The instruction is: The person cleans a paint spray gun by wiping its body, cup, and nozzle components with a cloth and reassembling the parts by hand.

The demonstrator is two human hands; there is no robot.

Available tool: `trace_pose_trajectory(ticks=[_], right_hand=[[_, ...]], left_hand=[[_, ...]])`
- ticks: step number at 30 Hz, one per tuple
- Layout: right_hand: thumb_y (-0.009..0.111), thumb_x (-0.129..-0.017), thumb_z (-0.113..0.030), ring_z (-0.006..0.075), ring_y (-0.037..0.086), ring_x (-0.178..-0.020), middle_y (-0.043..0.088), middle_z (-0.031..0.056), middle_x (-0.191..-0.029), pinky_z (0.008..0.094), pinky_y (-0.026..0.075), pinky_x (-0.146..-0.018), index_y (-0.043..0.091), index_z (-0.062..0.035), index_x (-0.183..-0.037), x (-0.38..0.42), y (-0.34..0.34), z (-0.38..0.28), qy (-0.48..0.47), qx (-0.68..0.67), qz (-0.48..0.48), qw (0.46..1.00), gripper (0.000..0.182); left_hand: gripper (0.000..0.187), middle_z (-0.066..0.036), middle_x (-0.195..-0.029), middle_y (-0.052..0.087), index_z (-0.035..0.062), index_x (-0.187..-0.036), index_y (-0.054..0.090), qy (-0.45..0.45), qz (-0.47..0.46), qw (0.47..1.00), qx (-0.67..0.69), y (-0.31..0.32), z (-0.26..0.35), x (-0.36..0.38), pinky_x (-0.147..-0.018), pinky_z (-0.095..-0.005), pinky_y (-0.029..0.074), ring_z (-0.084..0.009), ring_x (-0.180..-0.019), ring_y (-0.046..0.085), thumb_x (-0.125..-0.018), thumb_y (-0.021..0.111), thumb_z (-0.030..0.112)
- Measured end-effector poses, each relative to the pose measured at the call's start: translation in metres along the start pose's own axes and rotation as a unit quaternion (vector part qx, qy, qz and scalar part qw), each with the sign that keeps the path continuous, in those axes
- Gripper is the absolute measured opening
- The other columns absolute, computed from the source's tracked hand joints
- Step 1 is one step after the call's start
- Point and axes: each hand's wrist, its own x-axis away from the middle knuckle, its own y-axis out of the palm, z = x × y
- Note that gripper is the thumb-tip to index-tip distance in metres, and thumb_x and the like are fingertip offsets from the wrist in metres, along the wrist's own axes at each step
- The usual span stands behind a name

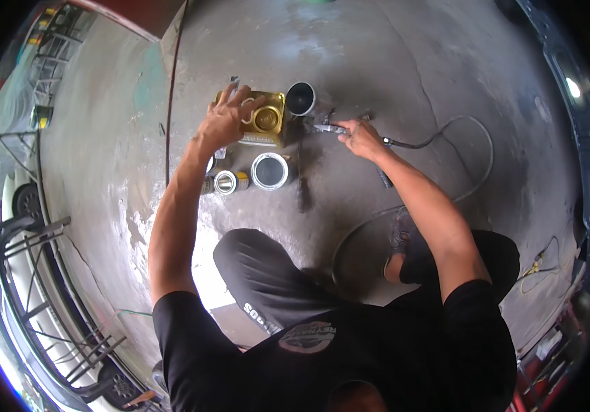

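My left hand point(225, 118) lies over the top of a gold rectangular tin can point(276, 103), its fingers bent around the handle area and far edge. My right hand point(361, 139) is closed on a silver air gun point(329, 128) whose rear end joins a dark hose point(415, 145). Just beyond the gun's tip is an open cylindrical cup point(300, 99) with a dark inside. Nearer to me stands a round can point(269, 171) with a pale rim and grey inside. Beside it is a smaller can point(225, 182) with a shiny top and yellow label.
The hose loops right across the grey concrete floor point(350, 55) and passes by my foot point(396, 250). A dark cable point(173, 103) runs along the floor at left. Metal racks point(34, 240) and a white car point(24, 275) line the left side. A dark panel point(570, 103) borders the right.
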Motion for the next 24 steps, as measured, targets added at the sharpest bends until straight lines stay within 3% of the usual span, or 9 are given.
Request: trace_pose_trajectory(ticks=[7,10,14,17,18,19,20,22,24], right_hand=[[0.072,-0.094,-0.015,0.0347,0.069,-0.111,0.073,0.0178,-0.125,0.0419,0.053,-0.098,0.068,-0.0187,-0.139,0.016,0.009,0.004,0.000,-0.063,-0.015,0.998,0.046],[0.072,-0.093,-0.012,0.0335,0.070,-0.113,0.072,0.0178,-0.126,0.0399,0.052,-0.098,0.067,-0.0188,-0.141,0.030,0.007,0.009,-0.033,-0.106,0.008,0.994,0.048],[0.070,-0.095,-0.009,0.0327,0.069,-0.117,0.072,0.0170,-0.128,0.0400,0.051,-0.102,0.066,-0.0154,-0.142,0.053,-0.018,-0.009,-0.032,-0.085,-0.011,0.996,0.047],[0.069,-0.096,-0.008,0.0319,0.068,-0.120,0.071,0.0164,-0.131,0.0391,0.050,-0.104,0.065,-0.0123,-0.142,0.069,-0.039,-0.021,-0.018,-0.092,-0.026,0.995,0.046],[0.069,-0.096,-0.009,0.0316,0.068,-0.121,0.071,0.0164,-0.132,0.0388,0.050,-0.104,0.065,-0.0114,-0.142,0.071,-0.046,-0.024,-0.002,-0.097,-0.031,0.995,0.046],[0.068,-0.097,-0.009,0.0312,0.067,-0.122,0.071,0.0163,-0.132,0.0386,0.049,-0.105,0.065,-0.0105,-0.142,0.073,-0.049,-0.025,0.014,-0.103,-0.035,0.994,0.045],[0.068,-0.096,-0.010,0.0206,0.066,-0.097,0.070,0.0107,-0.108,0.0354,0.050,-0.091,0.064,-0.0063,-0.141,0.077,-0.047,-0.020,-0.025,-0.117,-0.012,0.993,0.046],[0.068,-0.096,-0.011,0.0213,0.066,-0.098,0.070,0.0111,-0.110,0.0352,0.050,-0.092,0.064,-0.0057,-0.141,0.086,-0.052,-0.024,-0.028,-0.112,-0.011,0.993,0.045],[0.067,-0.096,-0.011,0.0219,0.066,-0.099,0.070,0.0114,-0.113,0.0351,0.050,-0.094,0.064,-0.0052,-0.141,0.097,-0.059,-0.033,-0.027,-0.106,-0.015,0.994,0.045]], left_hand=[[0.090,-0.004,-0.157,0.048,0.0389,-0.153,0.051,-0.014,0.061,0.997,0.047,0.032,-0.030,0.017,-0.114,-0.0687,0.043,-0.0416,-0.153,0.034,-0.076,0.091,0.016],[0.088,-0.007,-0.163,0.044,0.0320,-0.152,0.054,-0.035,0.027,0.997,0.069,0.023,-0.025,0.020,-0.123,-0.0605,0.036,-0.0436,-0.154,0.032,-0.074,0.093,0.024],[0.092,-0.011,-0.170,0.035,0.0260,-0.160,0.044,-0.038,-0.002,0.998,0.048,0.002,-0.018,0.034,-0.126,-0.0536,0.033,-0.0418,-0.158,0.025,-0.080,0.089,0.028],[0.086,-0.017,-0.167,0.037,0.0197,-0.160,0.044,-0.022,0.159,0.968,0.195,-0.007,-0.043,0.055,-0.126,-0.0512,0.033,-0.0406,-0.158,0.026,-0.086,0.085,0.032],[0.078,-0.023,-0.160,0.046,0.0143,-0.158,0.047,-0.015,0.233,0.943,0.238,-0.005,-0.062,0.065,-0.120,-0.0484,0.041,-0.0389,-0.150,0.042,-0.091,0.081,0.036],[0.075,-0.024,-0.151,0.054,0.0116,-0.154,0.052,-0.101,0.257,0.933,0.230,0.000,-0.078,0.079,-0.115,-0.0472,0.045,-0.0389,-0.142,0.050,-0.090,0.081,0.039],[0.072,-0.025,-0.143,0.061,0.0090,-0.149,0.057,-0.185,0.278,0.917,0.220,0.011,-0.092,0.095,-0.110,-0.0459,0.049,-0.0390,-0.133,0.059,-0.089,0.081,0.042],[0.069,-0.023,-0.136,0.065,0.0109,-0.145,0.061,-0.286,0.150,0.943,0.087,0.067,-0.123,0.123,-0.104,-0.0480,0.053,-0.0393,-0.120,0.066,-0.087,0.082,0.043],[0.070,-0.020,-0.132,0.067,0.0176,-0.144,0.063,-0.336,0.027,0.940,0.052,0.086,-0.105,0.133,-0.099,-0.0493,0.056,-0.0394,-0.118,0.068,-0.085,0.083,0.050]])
